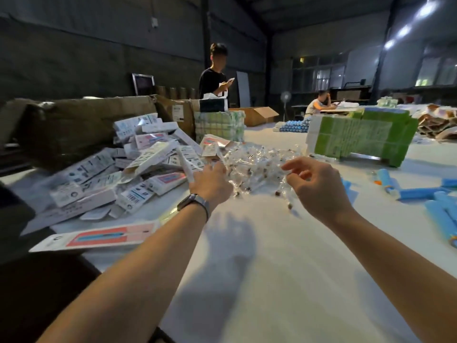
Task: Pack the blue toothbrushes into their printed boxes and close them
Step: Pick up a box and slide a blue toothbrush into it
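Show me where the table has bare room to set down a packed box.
Bare white table lies between the forearms, below the clear wrappers. Crowded: box pile on the left, blue toothbrushes on the right, green stack behind.
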Demonstrator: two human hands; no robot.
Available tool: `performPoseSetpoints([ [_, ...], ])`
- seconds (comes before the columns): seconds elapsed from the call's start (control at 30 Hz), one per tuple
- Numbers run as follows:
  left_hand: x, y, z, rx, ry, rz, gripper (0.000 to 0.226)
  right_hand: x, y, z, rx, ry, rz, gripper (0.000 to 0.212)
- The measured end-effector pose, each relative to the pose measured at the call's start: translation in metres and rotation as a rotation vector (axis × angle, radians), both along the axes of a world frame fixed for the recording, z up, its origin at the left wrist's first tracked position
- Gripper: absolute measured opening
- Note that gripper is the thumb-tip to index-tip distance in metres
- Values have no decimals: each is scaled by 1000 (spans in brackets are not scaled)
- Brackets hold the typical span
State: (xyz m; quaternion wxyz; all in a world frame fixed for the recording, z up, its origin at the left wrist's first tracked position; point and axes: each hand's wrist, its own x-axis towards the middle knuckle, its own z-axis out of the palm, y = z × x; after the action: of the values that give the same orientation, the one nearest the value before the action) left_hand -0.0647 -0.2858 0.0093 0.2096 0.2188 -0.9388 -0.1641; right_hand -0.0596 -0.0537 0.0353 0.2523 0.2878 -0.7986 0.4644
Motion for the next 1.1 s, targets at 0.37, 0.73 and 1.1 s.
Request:
performPoseSetpoints([
  [0.37, -44, -64, -10, 83, -29, 141, 19, 2, -3, 7, -52, 27, 117, 27],
  [0.73, -4, 0, 57, -212, 521, -76, 21, -5, 8, 7, 35, 51, 32, 30],
  [1.1, 62, 103, 95, 852, 419, -675, 29, -12, 18, -3, 276, 54, 225, 56],
])
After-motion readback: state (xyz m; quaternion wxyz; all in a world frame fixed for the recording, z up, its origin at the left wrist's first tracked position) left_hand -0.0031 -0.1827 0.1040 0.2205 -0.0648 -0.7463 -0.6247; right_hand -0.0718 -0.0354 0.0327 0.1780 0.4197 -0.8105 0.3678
